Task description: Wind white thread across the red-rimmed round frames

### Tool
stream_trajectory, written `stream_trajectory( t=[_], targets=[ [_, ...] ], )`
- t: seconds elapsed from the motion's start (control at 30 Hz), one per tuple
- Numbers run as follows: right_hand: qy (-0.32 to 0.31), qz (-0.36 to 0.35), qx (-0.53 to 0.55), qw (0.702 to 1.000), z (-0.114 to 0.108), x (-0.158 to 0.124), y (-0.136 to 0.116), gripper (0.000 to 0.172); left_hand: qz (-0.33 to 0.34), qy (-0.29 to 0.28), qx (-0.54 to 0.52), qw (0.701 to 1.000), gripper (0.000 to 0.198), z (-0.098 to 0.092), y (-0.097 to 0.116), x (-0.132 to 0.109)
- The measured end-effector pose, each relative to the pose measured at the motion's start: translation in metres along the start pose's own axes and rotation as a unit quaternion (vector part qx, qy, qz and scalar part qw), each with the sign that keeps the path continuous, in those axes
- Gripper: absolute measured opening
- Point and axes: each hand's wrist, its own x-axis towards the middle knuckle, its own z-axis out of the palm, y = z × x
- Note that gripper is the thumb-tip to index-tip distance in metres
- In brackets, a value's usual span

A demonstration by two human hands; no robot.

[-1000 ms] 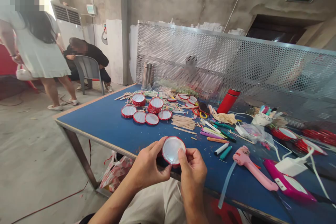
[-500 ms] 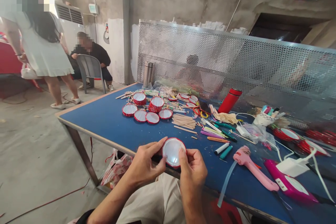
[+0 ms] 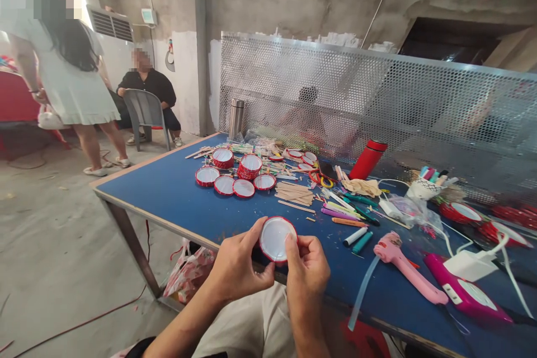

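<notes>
Red-rimmed drum, both hands, table edge

Drum – white face, red rim; table blue; glue gun pink; flask red.

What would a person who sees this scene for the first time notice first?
Probably the red-rimmed white disc, held by the left hand and right hand at the near edge of the blue table. Next, more such discs clustered farther back, and a pink glue gun lying to the right.
</notes>
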Motion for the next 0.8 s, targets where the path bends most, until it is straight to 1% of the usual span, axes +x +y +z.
stream_trajectory(
  t=[0.23,0.43,0.8],
  targets=[
    [0.0,-0.008,0.016,1.0,0.0007,0.0007,0.0004,0.031,-0.006,-0.002,-0.003,1.0,0.076,-0.0015,0.0015,0.001],
    [0.0,-0.016,0.01,1.0,0.0011,0.0007,0.0015,0.03,0.005,-0.005,-0.011,1.0,0.076,-0.0053,0.002,0.0031],
    [0.001,-0.006,0.009,1.0,0.0005,0.0,0.0015,0.032,-0.001,-0.016,-0.02,1.0,0.077,-0.0065,-0.0003,0.0032]
  ],
)
